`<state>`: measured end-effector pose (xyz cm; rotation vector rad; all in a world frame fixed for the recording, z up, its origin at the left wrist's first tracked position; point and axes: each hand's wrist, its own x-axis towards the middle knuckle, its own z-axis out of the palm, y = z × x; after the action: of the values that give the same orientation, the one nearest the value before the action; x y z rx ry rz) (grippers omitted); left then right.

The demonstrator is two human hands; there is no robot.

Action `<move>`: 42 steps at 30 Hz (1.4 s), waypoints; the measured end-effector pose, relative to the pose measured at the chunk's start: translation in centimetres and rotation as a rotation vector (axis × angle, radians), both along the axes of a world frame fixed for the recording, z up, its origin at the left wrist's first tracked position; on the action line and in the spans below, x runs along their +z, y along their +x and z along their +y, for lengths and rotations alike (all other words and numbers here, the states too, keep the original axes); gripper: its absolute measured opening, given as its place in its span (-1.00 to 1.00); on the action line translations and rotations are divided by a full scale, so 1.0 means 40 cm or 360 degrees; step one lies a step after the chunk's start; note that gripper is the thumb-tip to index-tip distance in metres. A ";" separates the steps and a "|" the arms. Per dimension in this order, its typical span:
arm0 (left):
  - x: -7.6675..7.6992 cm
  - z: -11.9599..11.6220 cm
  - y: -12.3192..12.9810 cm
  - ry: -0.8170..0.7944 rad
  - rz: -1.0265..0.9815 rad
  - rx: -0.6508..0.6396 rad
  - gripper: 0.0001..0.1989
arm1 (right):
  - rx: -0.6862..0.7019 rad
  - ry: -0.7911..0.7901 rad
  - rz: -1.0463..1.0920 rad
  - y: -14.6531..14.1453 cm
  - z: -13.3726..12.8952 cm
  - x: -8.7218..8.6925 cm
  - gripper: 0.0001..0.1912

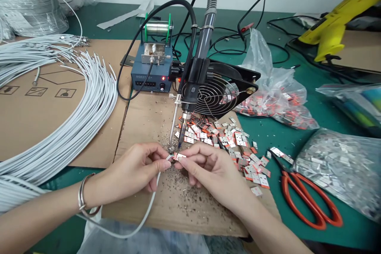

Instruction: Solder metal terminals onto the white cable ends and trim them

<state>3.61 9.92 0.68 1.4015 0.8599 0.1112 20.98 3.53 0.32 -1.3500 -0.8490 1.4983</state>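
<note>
My left hand (pixel 139 168) pinches the end of a white cable (pixel 153 198), which loops down below the wrist. In my right hand (pixel 208 168) is a small metal and orange connector (pixel 180 156), held between thumb and fingertips against the cable's end. Just above them points the tip of a soldering iron (pixel 182 129) clamped in a stand, with a thin solder feed tube (pixel 174 123) beside it. Whether tip and connector touch is too small to tell. Many similar connectors (pixel 239 139) lie in a loose pile behind my right hand.
Bundled white cables (pixel 101 103) curve across the left. A blue solder feeder (pixel 151 71) and a fan (pixel 211 93) stand behind the hands. Orange-handled scissors (pixel 309 200), a bag of metal parts (pixel 342 166) and a bag of connectors (pixel 276 99) lie right. A yellow tool (pixel 333 27) is at the back right.
</note>
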 end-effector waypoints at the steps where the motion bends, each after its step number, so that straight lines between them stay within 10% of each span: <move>1: 0.001 -0.001 0.001 0.0001 0.0000 0.0003 -0.74 | -0.0010 0.0024 0.0013 0.001 -0.001 0.000 -0.71; 42: -0.006 0.008 0.009 -0.0199 -0.0148 -0.0013 -0.71 | -0.0005 -0.0004 -0.0010 0.000 -0.003 -0.001 -0.65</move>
<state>3.96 10.25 0.46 1.2731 0.7709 0.1136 20.98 3.39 0.26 -1.3582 -0.8486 1.4940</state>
